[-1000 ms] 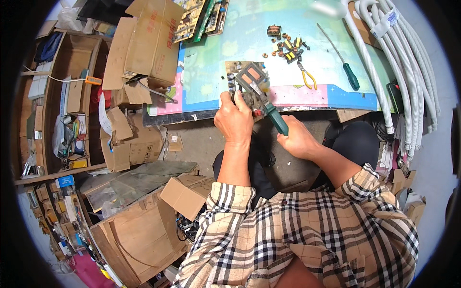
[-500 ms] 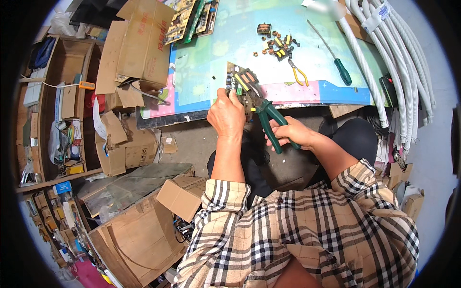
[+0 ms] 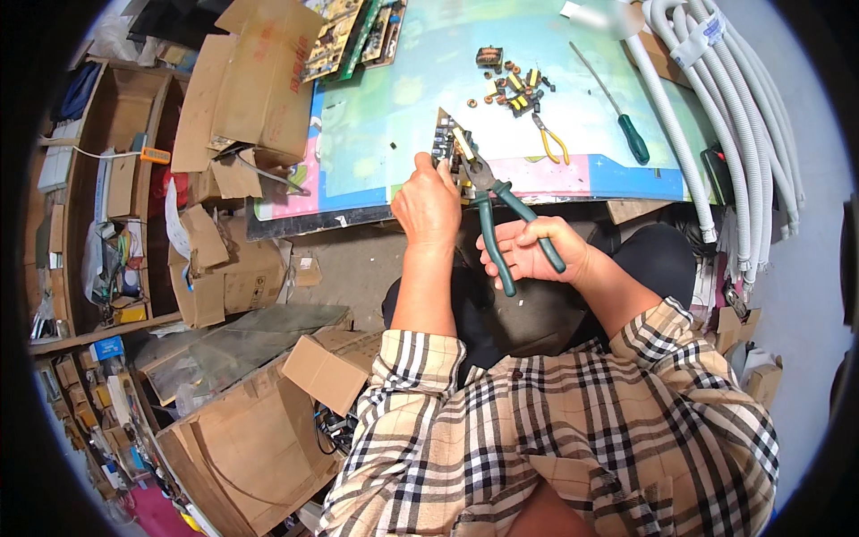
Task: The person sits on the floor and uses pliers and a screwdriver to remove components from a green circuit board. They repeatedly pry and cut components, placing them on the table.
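Near the table's front edge my left hand (image 3: 426,204) is closed on a small circuit board (image 3: 443,125), holding it by its near end. Dark parts and a yellow-banded component stand on the board; the fingers hide some of it. My right hand (image 3: 548,247) is closed on large green-handled pliers (image 3: 507,199), thumb over one handle and fingers by the other. Their handles are spread, and the metal jaws reach the board beside the yellow-banded component. I cannot tell whether the jaws grip anything.
Beyond the board lies a pile of removed coils and components (image 3: 519,94). Small yellow-handled pliers (image 3: 551,141) and a green-handled screwdriver (image 3: 633,134) lie to its right. More circuit boards (image 3: 344,40) sit far left beside a cardboard box (image 3: 259,89). White corrugated hoses (image 3: 752,116) hang at the right.
The plier handles have spread wider and the right-hand fingers have loosened. The board has turned in my left hand, its far end shifting right. The jaws have moved up along it.
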The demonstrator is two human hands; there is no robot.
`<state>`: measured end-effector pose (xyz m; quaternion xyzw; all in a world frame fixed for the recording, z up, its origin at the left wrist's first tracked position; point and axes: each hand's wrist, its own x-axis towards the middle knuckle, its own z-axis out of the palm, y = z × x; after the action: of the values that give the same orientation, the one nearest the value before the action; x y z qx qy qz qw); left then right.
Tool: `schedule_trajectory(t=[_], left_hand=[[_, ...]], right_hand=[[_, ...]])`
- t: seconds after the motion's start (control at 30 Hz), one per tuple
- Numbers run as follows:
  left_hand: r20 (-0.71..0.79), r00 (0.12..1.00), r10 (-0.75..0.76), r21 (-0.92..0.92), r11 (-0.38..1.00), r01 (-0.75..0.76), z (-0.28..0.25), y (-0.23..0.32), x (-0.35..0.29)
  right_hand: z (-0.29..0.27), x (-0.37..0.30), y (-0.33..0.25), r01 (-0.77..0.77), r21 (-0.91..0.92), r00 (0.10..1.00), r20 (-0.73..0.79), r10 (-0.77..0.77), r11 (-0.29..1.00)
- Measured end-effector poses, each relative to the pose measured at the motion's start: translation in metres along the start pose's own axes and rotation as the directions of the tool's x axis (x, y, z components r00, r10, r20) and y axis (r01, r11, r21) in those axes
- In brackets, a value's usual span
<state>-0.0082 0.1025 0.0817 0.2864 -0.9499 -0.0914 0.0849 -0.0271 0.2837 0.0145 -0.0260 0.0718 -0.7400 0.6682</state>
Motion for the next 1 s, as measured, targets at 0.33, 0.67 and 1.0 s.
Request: schedule_trajectory(t=[0.33, 0.67, 1.0], left_hand=[[0.139, 0.990, 0.015, -0.014, 1.000, -0.014, -0.005, -0.023, -0.022], [0.055, 0.996, 0.074, -0.048, 0.996, -0.071, 0.010, -0.007, -0.027], [0.001, 0.994, -0.109, -0.042, 0.993, 0.109, 0.010, -0.012, -0.009]], right_hand=[[0.001, -0.006, -0.012, -0.001, -0.072, 0.991, -0.135, -0.009, 0.997], [0.014, -0.028, -0.009, -0.052, 0.035, 0.995, 0.082, 0.049, 0.998], [0.004, -0.035, 0.028, 0.008, -0.033, 0.971, -0.240, -0.016, 0.999]])
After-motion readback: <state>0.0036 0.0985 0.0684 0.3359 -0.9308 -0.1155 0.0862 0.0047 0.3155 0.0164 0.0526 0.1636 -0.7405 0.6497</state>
